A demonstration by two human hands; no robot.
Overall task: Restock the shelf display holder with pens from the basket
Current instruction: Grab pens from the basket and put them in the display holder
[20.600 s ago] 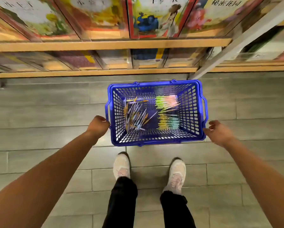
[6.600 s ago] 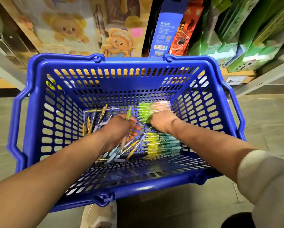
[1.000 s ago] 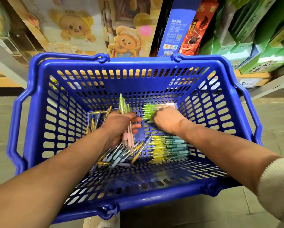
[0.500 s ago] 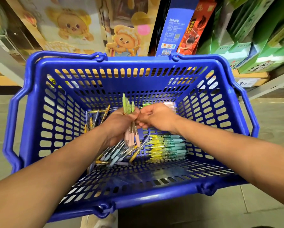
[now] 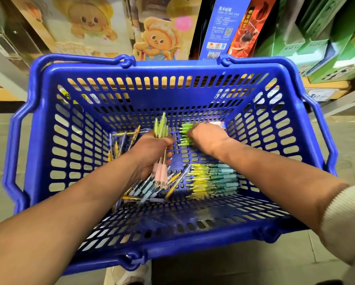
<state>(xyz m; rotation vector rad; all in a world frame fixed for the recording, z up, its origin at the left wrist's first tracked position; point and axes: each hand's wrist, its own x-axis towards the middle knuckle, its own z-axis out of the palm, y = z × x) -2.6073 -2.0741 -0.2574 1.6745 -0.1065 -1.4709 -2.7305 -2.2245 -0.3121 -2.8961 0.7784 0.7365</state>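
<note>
Several pens (image 5: 161,128) are sitting clenched in the left hand (image 5: 152,149) at the middle of the basket (image 5: 172,66). The right hand (image 5: 207,136), back from that bunch, is reaching the green pens (image 5: 186,134) by its far wall, grip hidden. Gathering is continuing.

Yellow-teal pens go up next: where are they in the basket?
In the head view, the yellow-teal pens lie on the floor of the basket, right of centre toward the near wall, just right of the loose pens.
</note>
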